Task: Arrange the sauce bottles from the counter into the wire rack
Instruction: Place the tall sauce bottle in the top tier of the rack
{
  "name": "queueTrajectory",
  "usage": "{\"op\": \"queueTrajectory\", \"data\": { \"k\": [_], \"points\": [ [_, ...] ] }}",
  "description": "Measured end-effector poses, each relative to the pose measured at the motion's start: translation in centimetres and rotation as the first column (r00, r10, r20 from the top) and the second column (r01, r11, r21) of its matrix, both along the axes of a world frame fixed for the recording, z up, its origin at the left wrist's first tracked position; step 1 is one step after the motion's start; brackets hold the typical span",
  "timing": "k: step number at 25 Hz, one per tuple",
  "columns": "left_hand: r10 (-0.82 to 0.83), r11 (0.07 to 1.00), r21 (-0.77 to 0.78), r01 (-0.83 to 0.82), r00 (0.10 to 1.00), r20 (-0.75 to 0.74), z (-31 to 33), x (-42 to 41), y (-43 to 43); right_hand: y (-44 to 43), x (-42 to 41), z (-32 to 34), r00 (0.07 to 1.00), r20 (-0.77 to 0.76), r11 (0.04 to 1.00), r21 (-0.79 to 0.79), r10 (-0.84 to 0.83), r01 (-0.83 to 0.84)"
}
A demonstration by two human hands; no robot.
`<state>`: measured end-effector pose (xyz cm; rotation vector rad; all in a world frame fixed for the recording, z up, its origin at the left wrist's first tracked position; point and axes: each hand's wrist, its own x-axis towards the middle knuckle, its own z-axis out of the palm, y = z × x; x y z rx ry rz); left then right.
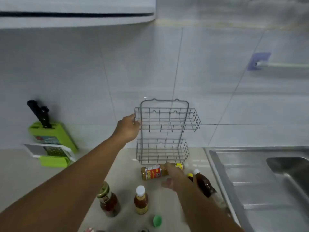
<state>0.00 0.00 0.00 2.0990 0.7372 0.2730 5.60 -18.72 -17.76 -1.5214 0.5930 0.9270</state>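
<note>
A grey two-tier wire rack [167, 129] stands on the counter against the tiled wall, both baskets empty. My left hand [128, 127] grips the left end of its upper basket. A bottle of yellowish sauce with a red and yellow label [153, 172] lies on its side just in front of the rack. My right hand [174, 177] is over its neck end, fingers spread, and whether it touches is unclear. A dark sauce bottle with a white cap [203, 184] stands right of that hand. Nearer me stand a gold-lidded jar [108, 199] and a white-capped orange bottle [141, 200].
A green knife block with black-handled knives [50, 133] and a green grater [53, 155] sit at the left by the wall. A steel sink with drainboard [260, 178] fills the right. A green cap [157, 221] shows near the bottom edge.
</note>
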Motion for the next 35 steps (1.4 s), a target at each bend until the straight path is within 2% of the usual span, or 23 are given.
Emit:
{"op": "queueTrajectory", "data": {
  "k": [2,5,8,12,13,15,16,18,20,22,24,26,28,31,33,35],
  "points": [
    [0.084,0.996,-0.005,-0.084,0.995,0.048,-0.8,0.7,0.6,0.8,0.6,-1.3,0.998,-0.041,0.998,-0.034,-0.047,0.046],
    [0.162,0.981,-0.135,-0.141,0.975,0.152,-1.9,0.9,1.1,1.7,1.6,-2.7,0.996,-0.031,0.995,-0.058,-0.082,0.080],
    [0.160,0.970,-0.210,-0.122,0.971,0.177,-2.0,0.9,1.8,2.5,2.7,-4.0,0.991,0.007,0.990,-0.053,-0.131,0.132],
    [0.129,0.972,-0.218,-0.090,0.976,0.173,-2.1,0.7,1.9,2.9,2.5,-5.4,0.962,0.026,0.960,-0.052,-0.273,0.274],
    [0.128,0.973,-0.212,-0.091,0.977,0.169,-2.2,0.6,1.9,3.0,1.9,-5.3,0.945,0.051,0.945,-0.045,-0.323,0.325],
    [0.133,0.971,-0.217,-0.097,0.978,0.159,-2.2,0.5,1.8,3.1,0.3,-4.2,0.903,0.203,0.919,-0.038,-0.378,0.393],
    [0.131,0.970,-0.222,-0.094,0.979,0.157,-2.2,0.5,1.8,2.9,-0.6,-3.0,0.872,0.319,0.917,-0.019,-0.373,0.399],
    [0.123,0.970,-0.226,-0.085,0.980,0.159,-2.1,0.4,1.6,1.6,-2.4,0.2,0.767,0.584,0.951,0.023,-0.264,0.310],
    [0.109,0.974,-0.215,-0.073,0.982,0.157,-1.8,0.3,1.5,0.1,-3.5,4.3,0.599,0.784,0.977,0.043,-0.163,0.209],
    [0.091,0.977,-0.205,-0.058,0.984,0.152,-1.9,0.2,1.0,-0.7,-4.1,9.2,0.431,0.881,0.979,0.150,-0.194,0.135],
    [0.073,0.984,-0.170,-0.048,0.986,0.147,-2.0,0.0,0.8,0.1,-3.5,14.3,0.285,0.903,0.947,0.312,-0.321,0.078],
    [0.058,0.991,-0.128,-0.042,0.991,0.119,-2.1,-0.1,1.1,2.0,-2.0,18.9,0.159,0.913,0.925,0.379,-0.376,0.013],
    [0.041,0.992,-0.123,-0.029,0.995,0.095,-1.9,-0.2,1.2,4.4,0.0,22.2,0.062,0.955,0.954,0.294,-0.291,-0.053],
    [0.021,0.993,-0.116,-0.010,0.996,0.090,-1.7,-0.5,1.0,7.3,2.5,23.5,-0.031,0.999,0.993,0.029,-0.032,-0.116],
    [0.010,0.993,-0.117,0.001,0.995,0.095,-1.7,-0.6,0.8,8.7,3.3,22.6,-0.080,0.990,0.985,-0.122,0.113,-0.124],
    [0.005,0.993,-0.116,0.007,0.995,0.098,-1.6,-0.6,0.6,9.6,3.6,21.5,-0.090,0.971,0.967,-0.232,0.223,-0.106]
  ]
}}
